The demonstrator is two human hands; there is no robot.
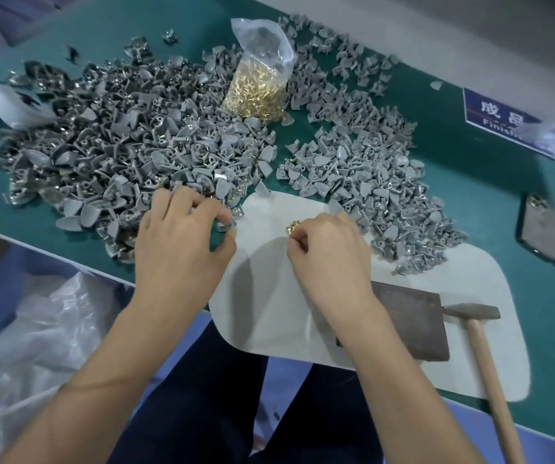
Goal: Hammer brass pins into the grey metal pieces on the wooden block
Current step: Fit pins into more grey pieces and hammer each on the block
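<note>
My left hand (182,239) reaches into the near edge of a large heap of grey metal pieces (128,139), its fingers curled round a few of them. My right hand (326,249) is closed over a small bunch of brass pins (292,226) above the white mat (470,296). A dark block (410,323) lies on the mat to the right of my right wrist. The hammer (483,349) with a wooden handle lies beside the block, untouched. A second heap of grey pieces (363,169) spreads at the right.
A clear bag of brass pins (256,92) stands upright between the heaps on the green table (463,122). A blue sign (493,115) and white boxes lie at the right edge. Clear plastic sheeting (34,329) sits at the lower left.
</note>
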